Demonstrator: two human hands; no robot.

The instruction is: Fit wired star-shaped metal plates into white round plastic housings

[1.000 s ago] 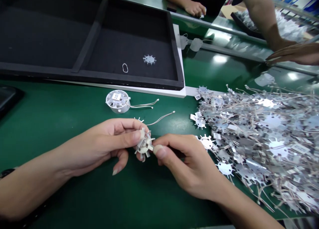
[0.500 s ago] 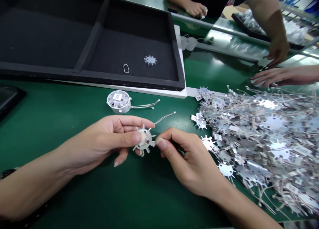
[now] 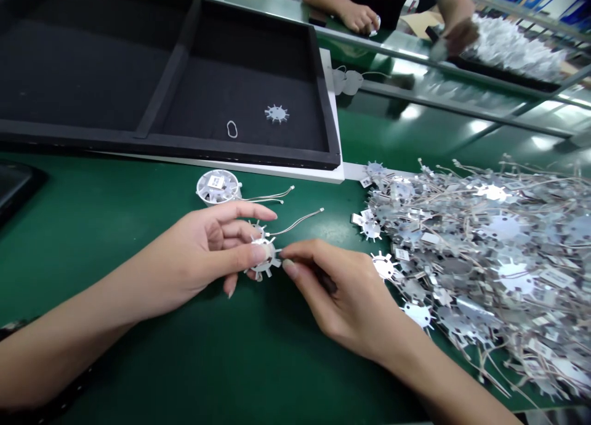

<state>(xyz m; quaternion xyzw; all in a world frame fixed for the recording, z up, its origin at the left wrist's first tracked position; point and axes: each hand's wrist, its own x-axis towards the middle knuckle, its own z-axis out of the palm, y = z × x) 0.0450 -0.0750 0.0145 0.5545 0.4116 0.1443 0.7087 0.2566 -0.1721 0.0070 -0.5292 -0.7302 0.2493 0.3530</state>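
Between the thumb and fingers of my left hand [image 3: 217, 246] is a silver tabbed metal disc [image 3: 266, 266], its tabs sticking out all round. My right hand [image 3: 337, 283] is closed in a pinch at the disc's right edge; whether a tab or a wire is in it, I cannot make out. Just behind the held disc, partly covered by my left fingers, shows another tabbed disc [image 3: 259, 228]. A thin two-wire lead [image 3: 298, 220] with a small white plug runs out to the right there. Beyond my left hand stands a round white fan-like housing [image 3: 217, 186] with a label and wires.
A big pile of tabbed discs with wires [image 3: 480, 259] covers the right side. The black divided tray [image 3: 258, 149] at the back holds one loose disc [image 3: 277, 113] and a small white ring [image 3: 231, 129]. Across the table, a co-worker's hand [image 3: 362, 18] rests; a dark device [image 3: 18, 182] lies left.
Both my hands have shifted slightly left with the disc, and my left fingers have spread apart more. The co-worker's other arm has moved back from the green surface toward the bin behind.
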